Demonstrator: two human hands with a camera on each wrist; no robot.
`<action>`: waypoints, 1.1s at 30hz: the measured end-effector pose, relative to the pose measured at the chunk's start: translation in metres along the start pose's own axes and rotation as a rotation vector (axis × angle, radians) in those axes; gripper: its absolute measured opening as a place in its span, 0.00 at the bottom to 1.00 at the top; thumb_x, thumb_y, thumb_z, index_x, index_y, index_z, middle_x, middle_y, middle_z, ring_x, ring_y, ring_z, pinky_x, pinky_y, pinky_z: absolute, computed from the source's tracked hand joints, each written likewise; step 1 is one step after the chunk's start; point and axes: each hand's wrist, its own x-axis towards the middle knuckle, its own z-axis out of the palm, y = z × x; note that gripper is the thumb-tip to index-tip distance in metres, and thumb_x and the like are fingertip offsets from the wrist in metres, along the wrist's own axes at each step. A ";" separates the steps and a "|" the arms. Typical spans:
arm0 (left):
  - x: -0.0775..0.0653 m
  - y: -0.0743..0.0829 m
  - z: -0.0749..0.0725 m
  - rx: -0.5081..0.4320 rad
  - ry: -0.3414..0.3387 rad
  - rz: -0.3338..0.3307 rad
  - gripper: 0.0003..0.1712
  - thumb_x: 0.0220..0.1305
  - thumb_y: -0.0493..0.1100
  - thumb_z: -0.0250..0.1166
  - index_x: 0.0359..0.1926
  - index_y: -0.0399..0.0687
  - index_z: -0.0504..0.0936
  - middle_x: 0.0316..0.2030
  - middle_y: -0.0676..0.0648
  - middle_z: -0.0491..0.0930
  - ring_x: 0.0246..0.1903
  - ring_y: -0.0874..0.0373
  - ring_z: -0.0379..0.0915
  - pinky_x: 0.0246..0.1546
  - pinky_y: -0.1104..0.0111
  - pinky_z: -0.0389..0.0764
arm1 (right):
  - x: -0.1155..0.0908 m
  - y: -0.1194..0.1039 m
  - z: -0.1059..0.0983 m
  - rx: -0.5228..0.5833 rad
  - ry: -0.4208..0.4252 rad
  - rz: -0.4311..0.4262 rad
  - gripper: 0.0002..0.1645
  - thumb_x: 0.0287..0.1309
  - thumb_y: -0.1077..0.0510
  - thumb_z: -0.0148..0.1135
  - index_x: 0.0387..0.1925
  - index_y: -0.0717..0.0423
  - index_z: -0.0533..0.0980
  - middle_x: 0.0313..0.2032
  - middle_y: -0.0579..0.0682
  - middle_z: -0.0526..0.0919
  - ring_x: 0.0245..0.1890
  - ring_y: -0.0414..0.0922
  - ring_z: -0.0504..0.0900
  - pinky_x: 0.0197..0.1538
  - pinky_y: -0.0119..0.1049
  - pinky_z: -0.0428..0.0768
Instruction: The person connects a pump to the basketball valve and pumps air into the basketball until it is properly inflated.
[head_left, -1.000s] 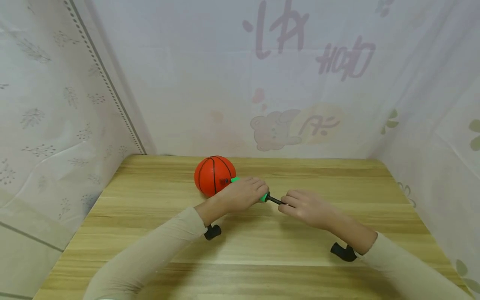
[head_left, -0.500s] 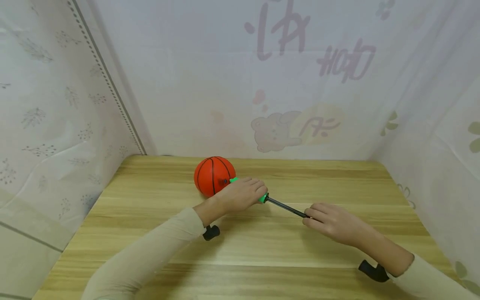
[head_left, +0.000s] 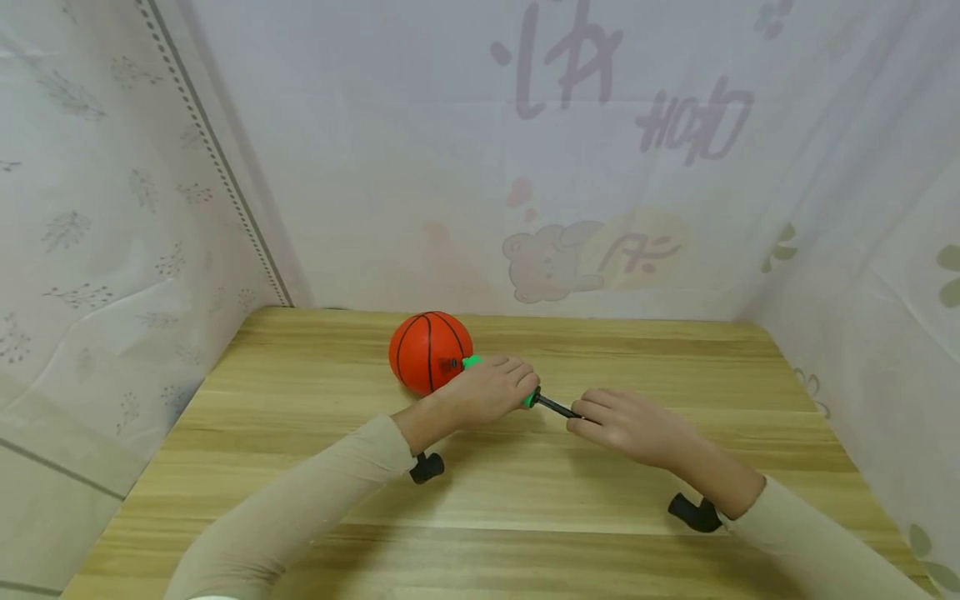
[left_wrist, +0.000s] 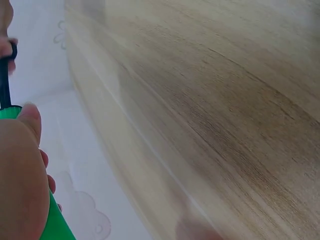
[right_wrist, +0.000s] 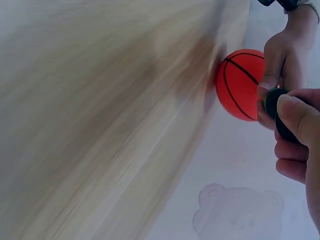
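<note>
An orange-red toy basketball (head_left: 431,353) with black lines sits at the back of the table, left of centre. Against its right side is the tip of a green hand pump (head_left: 472,362). My left hand (head_left: 489,390) is wrapped round the pump's green barrel (left_wrist: 56,224), hiding most of it in the head view. From the barrel's right end a dark rod (head_left: 557,407) runs to my right hand (head_left: 628,423), which grips the black handle (right_wrist: 286,120). A short stretch of rod shows between the two hands.
The wood-grain table (head_left: 480,550) is bordered by printed cloth (head_left: 405,167) at the back and sides. A black wrist mount (head_left: 427,467) hangs under the left wrist and another black mount (head_left: 694,512) under the right.
My right hand first drew the handle out to the right, lengthening the visible rod, then moved back in leftward. The left hand and basketball stay nearly in place.
</note>
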 end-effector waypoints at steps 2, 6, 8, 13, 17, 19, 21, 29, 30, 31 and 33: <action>0.001 0.001 0.001 0.003 0.012 0.002 0.15 0.78 0.54 0.55 0.49 0.48 0.73 0.43 0.53 0.75 0.45 0.60 0.71 0.50 0.72 0.73 | 0.007 0.002 0.005 -0.003 0.001 0.003 0.27 0.82 0.63 0.30 0.41 0.58 0.79 0.37 0.50 0.82 0.35 0.44 0.79 0.39 0.33 0.80; 0.001 0.001 0.001 -0.015 0.015 0.002 0.14 0.79 0.53 0.54 0.48 0.48 0.73 0.43 0.53 0.75 0.44 0.60 0.71 0.49 0.72 0.72 | 0.018 0.006 0.013 -0.018 0.013 0.010 0.27 0.82 0.63 0.29 0.39 0.58 0.79 0.36 0.49 0.82 0.33 0.43 0.78 0.38 0.31 0.78; 0.000 0.001 0.001 -0.025 0.001 0.001 0.13 0.79 0.52 0.54 0.48 0.48 0.73 0.43 0.53 0.74 0.44 0.60 0.70 0.48 0.72 0.71 | 0.020 0.007 0.016 -0.028 0.017 0.009 0.28 0.82 0.63 0.29 0.39 0.58 0.79 0.36 0.49 0.82 0.33 0.42 0.78 0.37 0.29 0.78; -0.003 -0.001 0.001 -0.010 -0.001 0.018 0.13 0.79 0.52 0.54 0.50 0.48 0.73 0.44 0.54 0.75 0.45 0.60 0.70 0.48 0.71 0.72 | 0.015 0.004 0.015 -0.020 0.030 -0.007 0.27 0.82 0.64 0.31 0.39 0.57 0.80 0.35 0.49 0.83 0.33 0.43 0.79 0.37 0.30 0.80; -0.004 -0.003 0.002 -0.005 0.015 0.031 0.14 0.78 0.54 0.54 0.50 0.48 0.73 0.44 0.54 0.76 0.45 0.61 0.71 0.47 0.72 0.72 | 0.002 -0.001 0.007 -0.001 0.045 -0.014 0.24 0.82 0.63 0.34 0.39 0.57 0.79 0.36 0.49 0.83 0.33 0.43 0.79 0.37 0.33 0.80; -0.005 -0.004 0.003 -0.005 0.019 0.034 0.15 0.78 0.54 0.54 0.50 0.49 0.73 0.44 0.55 0.76 0.44 0.61 0.71 0.46 0.72 0.73 | -0.005 -0.004 0.001 -0.005 0.049 -0.020 0.23 0.82 0.63 0.35 0.40 0.57 0.79 0.36 0.49 0.83 0.34 0.43 0.79 0.37 0.34 0.80; -0.005 -0.004 0.003 -0.007 0.023 0.038 0.14 0.79 0.54 0.54 0.50 0.48 0.73 0.44 0.55 0.76 0.44 0.62 0.71 0.47 0.72 0.73 | -0.012 -0.007 -0.004 -0.014 0.046 -0.020 0.23 0.82 0.63 0.37 0.39 0.57 0.80 0.36 0.49 0.83 0.34 0.43 0.79 0.37 0.34 0.80; -0.007 -0.005 0.000 -0.028 0.014 0.041 0.14 0.79 0.52 0.53 0.51 0.47 0.73 0.45 0.54 0.77 0.45 0.61 0.71 0.49 0.72 0.74 | -0.032 -0.014 -0.019 -0.055 0.000 -0.035 0.24 0.82 0.64 0.36 0.40 0.57 0.81 0.36 0.50 0.83 0.35 0.45 0.81 0.40 0.35 0.83; -0.008 -0.005 0.000 -0.031 0.009 0.040 0.14 0.79 0.53 0.53 0.51 0.47 0.73 0.44 0.54 0.76 0.45 0.61 0.71 0.49 0.72 0.74 | -0.034 -0.014 -0.020 -0.059 -0.007 -0.036 0.24 0.82 0.64 0.36 0.40 0.57 0.81 0.37 0.50 0.83 0.35 0.45 0.81 0.40 0.35 0.83; -0.008 -0.005 0.000 -0.035 0.006 0.038 0.14 0.79 0.52 0.53 0.51 0.47 0.73 0.44 0.54 0.76 0.45 0.61 0.71 0.49 0.72 0.73 | -0.035 -0.014 -0.021 -0.062 -0.013 -0.035 0.24 0.81 0.64 0.36 0.40 0.57 0.81 0.37 0.50 0.84 0.35 0.45 0.81 0.40 0.35 0.83; -0.008 -0.005 0.000 -0.039 0.004 0.036 0.14 0.79 0.52 0.53 0.51 0.47 0.73 0.45 0.54 0.76 0.45 0.61 0.71 0.49 0.72 0.73 | -0.038 -0.015 -0.022 -0.067 -0.021 -0.036 0.23 0.81 0.64 0.36 0.40 0.57 0.80 0.37 0.50 0.84 0.36 0.45 0.81 0.41 0.35 0.83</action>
